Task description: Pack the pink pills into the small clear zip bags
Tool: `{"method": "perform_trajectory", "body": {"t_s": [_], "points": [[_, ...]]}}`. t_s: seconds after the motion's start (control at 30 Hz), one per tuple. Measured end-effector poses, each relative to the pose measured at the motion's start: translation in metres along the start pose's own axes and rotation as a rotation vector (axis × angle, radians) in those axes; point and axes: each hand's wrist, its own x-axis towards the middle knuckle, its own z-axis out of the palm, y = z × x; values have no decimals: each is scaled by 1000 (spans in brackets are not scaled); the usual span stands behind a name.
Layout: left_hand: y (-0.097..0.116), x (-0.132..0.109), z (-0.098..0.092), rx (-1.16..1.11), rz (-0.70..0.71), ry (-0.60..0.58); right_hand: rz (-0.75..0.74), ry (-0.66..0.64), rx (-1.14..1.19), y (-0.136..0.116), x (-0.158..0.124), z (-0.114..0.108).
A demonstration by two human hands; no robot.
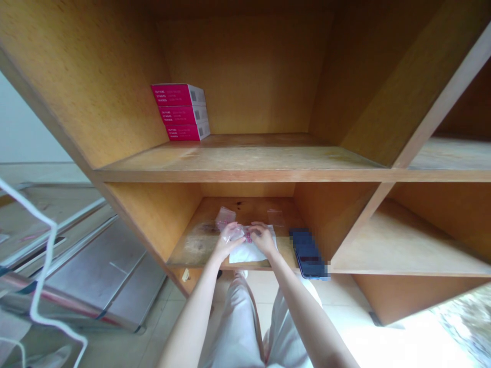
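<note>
My left hand (pixel 223 245) is closed round the edge of a small clear plastic bag (pixel 233 234), over the left part of a white sheet (pixel 248 254). Small pink beadlike pieces (pixel 248 237) lie on the sheet between my hands. Bent over them from the right is my right hand (pixel 264 239), its fingers drawn together at the pieces; what they pinch is too small to make out. Just beyond my left hand lies another clear bag (pixel 225 215) with pink pieces inside. A flat clear bag (pixel 275 217) rests behind my right hand.
A dark phone-like object (pixel 308 254), partly pixelated, lies right of the sheet at the shelf edge. Three stacked pink boxes (pixel 182 113) stand on the upper wooden shelf (pixel 249 158). Wooden side walls flank both compartments. A white cable (pixel 49 245) hangs at left.
</note>
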Motion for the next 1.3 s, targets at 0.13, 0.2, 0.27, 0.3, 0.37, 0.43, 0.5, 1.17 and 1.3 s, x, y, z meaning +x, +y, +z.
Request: {"method": "perform_trajectory", "body": {"t_s": [0.13,0.2,0.27,0.3,0.37,0.43,0.5,1.17,1.3], "points": [[5,-6,-2,-156,-74,13,37,24,-8,5,2,2],[8,-9,-2,-205,-114,30,49,20,-27,6,3,3],[11,-10,-2,-209,-145,42,51,12,-52,7,3,4],[13,-10,-2,-201,-158,40,51,9,-64,6,2,4],[15,-9,-2,-180,-176,27,52,1,-87,5,2,4],[16,-7,-2,-167,-171,12,54,-10,-107,4,2,4],[15,-4,-1,-155,-156,6,60,-15,-127,2,1,4],[20,0,1,-189,6,9,29,186,85,-28,-5,0],[23,3,6,-159,69,-18,72,101,235,-34,-11,-3]]}}
